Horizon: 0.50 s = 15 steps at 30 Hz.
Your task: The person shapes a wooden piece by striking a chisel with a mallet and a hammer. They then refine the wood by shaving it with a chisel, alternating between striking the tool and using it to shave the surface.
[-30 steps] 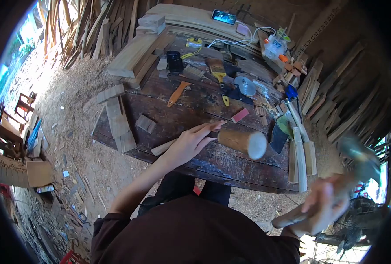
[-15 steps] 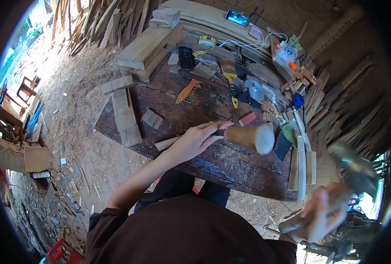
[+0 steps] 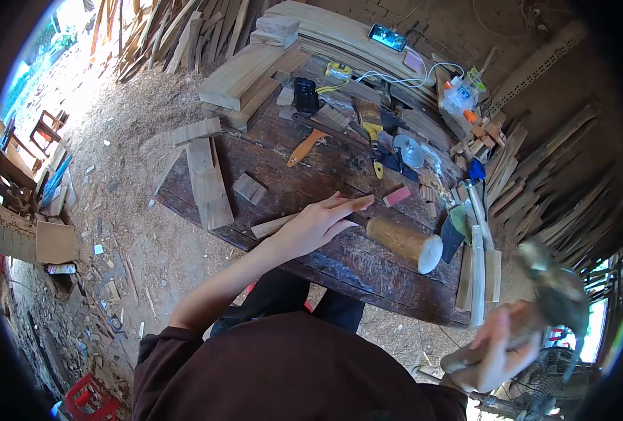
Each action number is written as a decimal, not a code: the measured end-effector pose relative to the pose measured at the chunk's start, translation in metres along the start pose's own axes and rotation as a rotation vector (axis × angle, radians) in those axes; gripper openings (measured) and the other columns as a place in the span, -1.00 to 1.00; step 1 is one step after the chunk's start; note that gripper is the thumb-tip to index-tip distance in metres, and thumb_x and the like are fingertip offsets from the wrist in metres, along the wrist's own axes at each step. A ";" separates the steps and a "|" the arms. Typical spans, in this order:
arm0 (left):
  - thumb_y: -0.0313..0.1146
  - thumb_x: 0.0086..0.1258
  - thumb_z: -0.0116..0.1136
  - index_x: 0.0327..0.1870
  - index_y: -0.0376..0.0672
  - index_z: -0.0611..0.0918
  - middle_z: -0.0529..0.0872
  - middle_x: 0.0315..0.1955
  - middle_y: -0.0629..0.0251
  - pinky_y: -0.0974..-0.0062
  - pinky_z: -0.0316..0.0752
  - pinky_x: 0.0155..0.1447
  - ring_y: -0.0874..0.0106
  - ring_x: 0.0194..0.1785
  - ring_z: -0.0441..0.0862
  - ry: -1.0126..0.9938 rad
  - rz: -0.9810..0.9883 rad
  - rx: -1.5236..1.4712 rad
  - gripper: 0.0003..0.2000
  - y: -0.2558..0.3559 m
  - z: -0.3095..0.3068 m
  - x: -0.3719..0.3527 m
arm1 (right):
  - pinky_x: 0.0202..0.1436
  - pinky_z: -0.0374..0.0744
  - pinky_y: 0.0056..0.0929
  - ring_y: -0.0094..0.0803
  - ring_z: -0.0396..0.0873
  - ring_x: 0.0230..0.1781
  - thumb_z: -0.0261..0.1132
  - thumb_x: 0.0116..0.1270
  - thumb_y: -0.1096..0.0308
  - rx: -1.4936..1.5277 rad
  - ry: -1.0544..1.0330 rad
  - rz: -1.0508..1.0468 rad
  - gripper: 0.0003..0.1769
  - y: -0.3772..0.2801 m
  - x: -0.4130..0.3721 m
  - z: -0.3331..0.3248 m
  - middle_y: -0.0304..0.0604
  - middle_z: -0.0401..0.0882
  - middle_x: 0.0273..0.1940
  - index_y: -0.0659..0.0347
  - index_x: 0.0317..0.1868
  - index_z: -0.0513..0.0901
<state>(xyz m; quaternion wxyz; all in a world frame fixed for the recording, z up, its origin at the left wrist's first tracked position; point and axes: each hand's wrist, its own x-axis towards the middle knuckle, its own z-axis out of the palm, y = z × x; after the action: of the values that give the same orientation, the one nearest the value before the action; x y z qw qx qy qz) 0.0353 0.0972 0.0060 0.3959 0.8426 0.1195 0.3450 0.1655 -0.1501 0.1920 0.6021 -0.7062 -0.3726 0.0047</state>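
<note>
Over the middle of the dark wooden workbench (image 3: 389, 284), my left hand (image 3: 318, 226) is closed at the thin dark end of a tool with a thick wooden handle (image 3: 404, 242). That handle points right, its pale round end toward my other hand. At the lower right, beyond the bench edge, my right hand (image 3: 497, 351) is wrapped round the wooden handle of a hammer (image 3: 558, 291), whose metal head is blurred. A wood strip (image 3: 273, 225) lies partly under my left wrist. A small wood block (image 3: 249, 189) and a red block (image 3: 397, 196) lie nearby.
Thick boards (image 3: 241, 77) lie at the back left. Further back are a brush (image 3: 371, 123), an orange-handled tool (image 3: 304, 147), a tape measure (image 3: 338, 70) and a phone (image 3: 387, 37). Long wood strips (image 3: 478, 274) stand at the right edge. A red stool (image 3: 90, 400) is lower left.
The wooden-handled tool has tilted, its pale end now lower and slightly right. My right hand and the hammer have shifted slightly left. The whole view has shifted a little.
</note>
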 end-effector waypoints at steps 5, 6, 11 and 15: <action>-0.42 0.42 0.03 0.41 0.07 0.27 0.65 0.02 0.17 0.10 0.28 0.41 0.01 0.04 0.60 0.017 0.006 0.045 -0.48 0.000 0.000 -0.001 | -0.37 0.47 -0.49 -0.46 0.43 -0.66 0.24 0.24 0.51 0.158 0.012 -0.169 -0.77 0.020 0.004 0.015 -0.02 0.52 -0.36 0.30 -0.16 0.38; -0.42 0.42 0.03 0.40 0.05 0.27 0.65 0.03 0.18 0.11 0.28 0.41 0.03 0.05 0.59 0.029 0.023 0.046 -0.48 0.000 0.001 -0.001 | -0.35 0.47 -0.49 -0.45 0.46 -0.62 0.26 0.24 0.49 0.084 -0.123 -0.134 -0.74 0.033 0.000 0.017 0.00 0.54 -0.32 0.31 -0.11 0.40; -0.43 0.41 0.04 0.40 -0.02 0.27 0.59 0.13 0.19 0.11 0.28 0.42 0.07 0.13 0.56 0.015 0.030 0.073 -0.48 0.000 -0.004 0.000 | -0.72 0.25 -0.67 -0.61 0.34 -0.76 0.24 0.28 0.54 -0.368 -0.242 -0.205 -0.88 0.040 -0.008 0.009 -0.29 0.42 -0.66 0.26 -0.22 0.46; -0.44 0.38 0.06 0.39 -0.05 0.28 0.49 0.24 0.20 0.11 0.26 0.43 0.09 0.18 0.52 0.026 0.051 0.113 -0.47 -0.003 0.001 0.000 | -0.50 0.40 -0.55 -0.54 0.40 -0.73 0.16 0.25 0.53 0.141 0.002 -0.289 -0.90 0.023 0.000 -0.008 -0.18 0.49 -0.63 0.36 -0.23 0.46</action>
<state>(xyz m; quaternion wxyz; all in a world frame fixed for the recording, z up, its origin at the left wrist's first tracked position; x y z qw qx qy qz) 0.0363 0.0986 0.0034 0.3373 0.8619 0.1223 0.3584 0.1810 -0.1563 0.1749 0.6449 -0.6013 -0.4683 -0.0563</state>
